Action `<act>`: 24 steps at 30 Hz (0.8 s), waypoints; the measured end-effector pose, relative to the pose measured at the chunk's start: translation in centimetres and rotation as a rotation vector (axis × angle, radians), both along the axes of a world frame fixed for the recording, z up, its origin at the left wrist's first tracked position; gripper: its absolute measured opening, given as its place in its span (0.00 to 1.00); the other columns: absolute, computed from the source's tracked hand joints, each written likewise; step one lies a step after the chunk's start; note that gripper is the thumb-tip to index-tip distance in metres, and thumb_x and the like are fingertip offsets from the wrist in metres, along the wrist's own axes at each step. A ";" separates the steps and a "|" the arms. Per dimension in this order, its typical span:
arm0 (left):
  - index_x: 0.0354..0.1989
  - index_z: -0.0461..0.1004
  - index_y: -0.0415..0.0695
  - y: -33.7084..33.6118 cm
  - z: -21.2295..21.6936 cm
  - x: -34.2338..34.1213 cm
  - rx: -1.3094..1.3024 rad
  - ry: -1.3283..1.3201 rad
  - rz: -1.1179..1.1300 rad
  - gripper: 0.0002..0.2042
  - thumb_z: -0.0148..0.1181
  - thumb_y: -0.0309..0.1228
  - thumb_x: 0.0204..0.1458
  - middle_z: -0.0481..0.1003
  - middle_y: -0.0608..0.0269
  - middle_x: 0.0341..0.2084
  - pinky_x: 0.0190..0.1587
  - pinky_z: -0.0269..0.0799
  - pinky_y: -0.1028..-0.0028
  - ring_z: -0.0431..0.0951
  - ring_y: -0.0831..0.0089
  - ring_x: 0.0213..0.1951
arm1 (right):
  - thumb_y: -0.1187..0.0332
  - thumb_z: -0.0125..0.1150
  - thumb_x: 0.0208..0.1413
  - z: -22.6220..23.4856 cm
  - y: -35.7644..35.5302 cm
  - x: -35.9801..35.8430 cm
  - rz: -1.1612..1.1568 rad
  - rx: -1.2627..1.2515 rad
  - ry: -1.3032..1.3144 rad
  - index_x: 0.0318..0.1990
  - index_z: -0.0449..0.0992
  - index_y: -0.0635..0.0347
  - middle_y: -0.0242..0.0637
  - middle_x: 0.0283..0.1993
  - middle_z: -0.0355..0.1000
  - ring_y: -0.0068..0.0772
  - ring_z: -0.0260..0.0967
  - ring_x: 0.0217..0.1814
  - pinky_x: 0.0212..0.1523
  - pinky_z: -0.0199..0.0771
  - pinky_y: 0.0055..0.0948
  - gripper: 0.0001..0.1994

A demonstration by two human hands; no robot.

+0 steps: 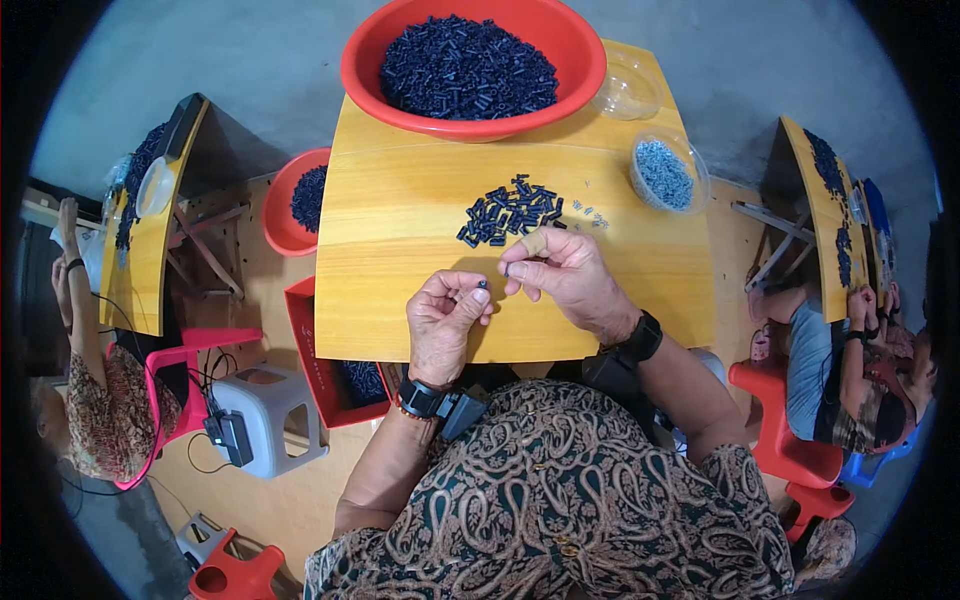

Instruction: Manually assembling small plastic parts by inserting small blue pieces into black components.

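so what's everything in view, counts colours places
wooden table: one, yellow, centre
large basin: one, red, table's far end
short tubes: many, dark, basins and tables
plastic containers: two, clear, table's far right
small pieces: many, silvery, nearer container, table
smaller basin: one, red, left
crate: one, red, lower left
stools: several, mixed colours, both sides
chair: one, pink, left
side tables: at least two, yellow, both sides
co-workers: several, both sides
wristbands: two, black, wrists
left grip: one, above table's near edge
right grip: one, beside left
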State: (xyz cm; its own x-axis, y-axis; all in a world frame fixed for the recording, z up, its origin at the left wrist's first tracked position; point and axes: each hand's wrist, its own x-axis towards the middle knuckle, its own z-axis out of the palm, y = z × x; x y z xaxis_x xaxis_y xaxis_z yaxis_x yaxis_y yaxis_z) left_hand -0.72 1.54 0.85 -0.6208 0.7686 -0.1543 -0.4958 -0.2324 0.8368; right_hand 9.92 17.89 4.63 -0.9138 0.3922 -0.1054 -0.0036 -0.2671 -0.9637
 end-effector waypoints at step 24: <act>0.39 0.74 0.35 0.7 1.8 0.9 -0.022 0.006 -0.118 0.06 0.63 0.22 0.55 0.78 0.59 0.30 0.33 0.73 0.77 0.75 0.76 0.29 | 0.77 0.64 0.57 -0.2 -0.8 1.3 -0.079 -0.028 0.045 0.41 0.78 0.65 0.33 0.31 0.77 0.19 0.74 0.29 0.30 0.75 0.20 0.06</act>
State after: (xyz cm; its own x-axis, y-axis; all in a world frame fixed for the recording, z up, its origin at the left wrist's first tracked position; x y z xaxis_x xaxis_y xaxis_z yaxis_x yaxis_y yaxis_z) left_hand 0.17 2.24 2.70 -0.5271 0.8329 -0.1684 -0.5139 -0.1546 0.8438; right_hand 11.21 17.10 4.40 -0.8840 0.4610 -0.0772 -0.0686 -0.2914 -0.9541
